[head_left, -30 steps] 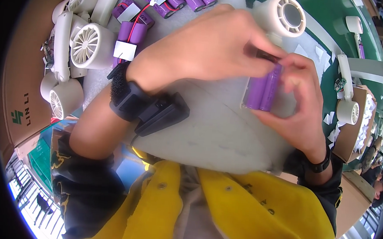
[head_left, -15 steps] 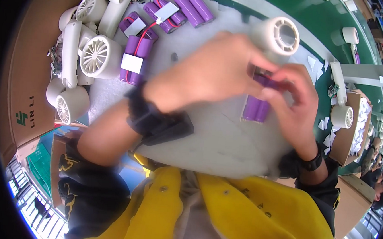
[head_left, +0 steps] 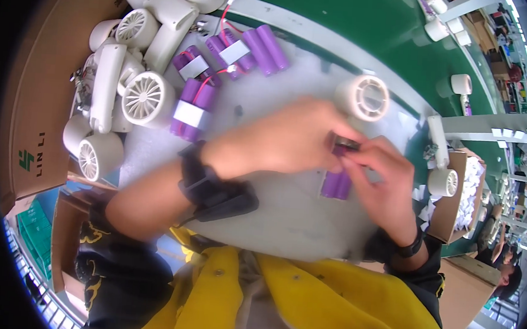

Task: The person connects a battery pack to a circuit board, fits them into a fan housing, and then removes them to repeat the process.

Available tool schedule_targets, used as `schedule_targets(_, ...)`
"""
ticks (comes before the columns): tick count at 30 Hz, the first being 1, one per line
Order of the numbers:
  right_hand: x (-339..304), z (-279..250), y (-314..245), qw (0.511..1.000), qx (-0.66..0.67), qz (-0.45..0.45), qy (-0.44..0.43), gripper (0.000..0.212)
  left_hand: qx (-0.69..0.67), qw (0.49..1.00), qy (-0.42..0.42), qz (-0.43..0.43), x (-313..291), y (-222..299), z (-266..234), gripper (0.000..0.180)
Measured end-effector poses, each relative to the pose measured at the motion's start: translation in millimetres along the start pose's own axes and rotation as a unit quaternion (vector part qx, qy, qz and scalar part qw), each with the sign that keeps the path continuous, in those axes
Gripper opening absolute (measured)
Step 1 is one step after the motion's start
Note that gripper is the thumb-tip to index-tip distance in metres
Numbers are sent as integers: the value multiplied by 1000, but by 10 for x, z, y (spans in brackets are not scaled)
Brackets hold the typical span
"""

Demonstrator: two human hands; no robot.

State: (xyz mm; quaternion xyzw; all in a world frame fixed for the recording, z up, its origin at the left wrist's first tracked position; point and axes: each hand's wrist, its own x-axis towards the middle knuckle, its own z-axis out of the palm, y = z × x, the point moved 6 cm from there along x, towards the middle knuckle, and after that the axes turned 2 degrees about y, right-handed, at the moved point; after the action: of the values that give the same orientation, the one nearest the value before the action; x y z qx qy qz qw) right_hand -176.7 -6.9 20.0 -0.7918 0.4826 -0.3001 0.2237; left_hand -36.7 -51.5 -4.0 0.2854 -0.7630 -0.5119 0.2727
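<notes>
A white handheld fan (head_left: 373, 99) lies in front of me, its round head beyond my hands and its handle largely covered by them. My left hand (head_left: 296, 136), blurred, is closed at the handle. Beside its fingertips, my right hand (head_left: 381, 179) pinches at a small dark part (head_left: 345, 144) that looks like a circuit board. Two purple battery cells (head_left: 336, 185) show below the fingers, at the near end of the handle. What lies under the left palm is hidden.
Several purple battery packs (head_left: 195, 98) with white pads and red wires lie at the far left. White fan bodies (head_left: 149, 98) are piled beside a cardboard box (head_left: 40, 118). At right stand another fan (head_left: 442, 182) and a box of white pieces (head_left: 453, 208).
The whole view has shifted, so the battery packs and fan bodies sit lower. My hands stay together at the fan handle, and the dark part between their fingers shows more plainly.
</notes>
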Motion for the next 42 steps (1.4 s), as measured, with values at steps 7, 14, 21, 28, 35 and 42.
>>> schedule_targets(7,-93,43,-230,993,-66,-6,-98,47,-18,999,22,-23,-18,-7,-1,50)
schedule_targets(14,61,-141,254,966,-207,30,152,52,293,924,231,85,-83,153,-323,39)
schedule_targets(21,14,16,367,986,-158,-24,48,42,535,812,228,-53,-154,-114,-382,44)
schedule_targets(28,488,-145,194,980,-137,51,-133,38,544,801,228,-95,-77,-191,-442,45)
schedule_targets(35,1587,-12,515,971,-226,-40,-70,41,426,859,285,11,-1,-128,-502,40)
schedule_targets(42,2464,323,1325,930,-340,-137,21,50,118,914,327,208,14,157,-422,37)
